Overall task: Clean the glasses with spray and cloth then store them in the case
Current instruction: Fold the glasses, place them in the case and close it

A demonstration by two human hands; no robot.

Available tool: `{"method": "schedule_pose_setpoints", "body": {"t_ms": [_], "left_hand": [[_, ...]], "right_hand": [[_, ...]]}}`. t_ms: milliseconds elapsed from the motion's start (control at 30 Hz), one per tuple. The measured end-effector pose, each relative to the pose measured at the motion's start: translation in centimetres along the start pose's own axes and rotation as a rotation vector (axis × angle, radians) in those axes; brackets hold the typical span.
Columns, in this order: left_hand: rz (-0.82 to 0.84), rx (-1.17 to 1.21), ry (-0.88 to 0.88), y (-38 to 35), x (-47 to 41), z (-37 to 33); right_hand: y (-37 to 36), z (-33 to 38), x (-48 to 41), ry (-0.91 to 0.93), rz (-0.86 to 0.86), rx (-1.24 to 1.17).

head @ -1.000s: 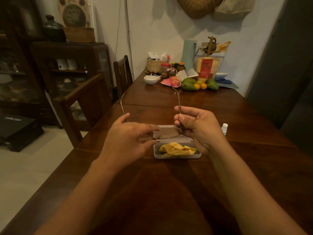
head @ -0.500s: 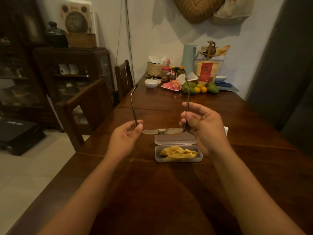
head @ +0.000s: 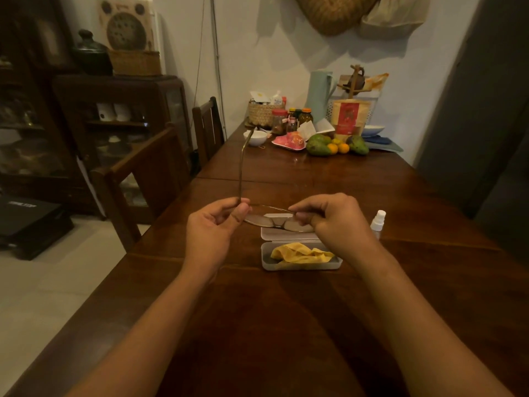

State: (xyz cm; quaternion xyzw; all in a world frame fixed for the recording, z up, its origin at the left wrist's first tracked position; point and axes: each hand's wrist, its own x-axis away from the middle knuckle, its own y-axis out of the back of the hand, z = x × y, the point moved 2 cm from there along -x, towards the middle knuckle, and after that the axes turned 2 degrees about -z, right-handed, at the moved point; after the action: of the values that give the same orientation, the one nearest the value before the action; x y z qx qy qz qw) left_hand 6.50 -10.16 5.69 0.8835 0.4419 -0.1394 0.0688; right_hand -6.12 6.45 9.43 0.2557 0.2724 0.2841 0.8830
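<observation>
Thin-framed glasses [head: 277,222] hang in the air above the open grey case [head: 300,266], held at both ends. My left hand [head: 213,224] pinches the left hinge; its temple arm stands up and away from me. My right hand [head: 333,217] pinches the right end, where the other temple arm lies folded across behind the lenses. A crumpled yellow cloth [head: 300,255] lies inside the case. The small white spray bottle [head: 378,220] stands on the table just right of my right hand.
The long dark wooden table [head: 286,325] carries a white bowl [head: 255,137], jars, a basket and fruit [head: 335,146] at its far end. Two wooden chairs [head: 148,179] stand along the left side, with a dark cabinet behind them.
The right temple arm, upright before, has been folded in across the lenses. Both hands moved slightly closer together, still above the case; the left temple arm stays raised.
</observation>
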Motion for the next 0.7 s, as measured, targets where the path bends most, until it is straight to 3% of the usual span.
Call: {"method": "schedule_pose_setpoints", "body": {"t_ms": [533, 700], "left_hand": [[-0.037, -0.598, -0.275, -0.4, 0.7, -0.5], [0.022, -0.681, -0.256, -0.4, 0.8, -0.6]], "right_hand": [[0.1, 1.1, 0.3, -0.015, 0.179, 0.215], [0.1, 1.1, 0.3, 0.029, 0.183, 0.268]]}}
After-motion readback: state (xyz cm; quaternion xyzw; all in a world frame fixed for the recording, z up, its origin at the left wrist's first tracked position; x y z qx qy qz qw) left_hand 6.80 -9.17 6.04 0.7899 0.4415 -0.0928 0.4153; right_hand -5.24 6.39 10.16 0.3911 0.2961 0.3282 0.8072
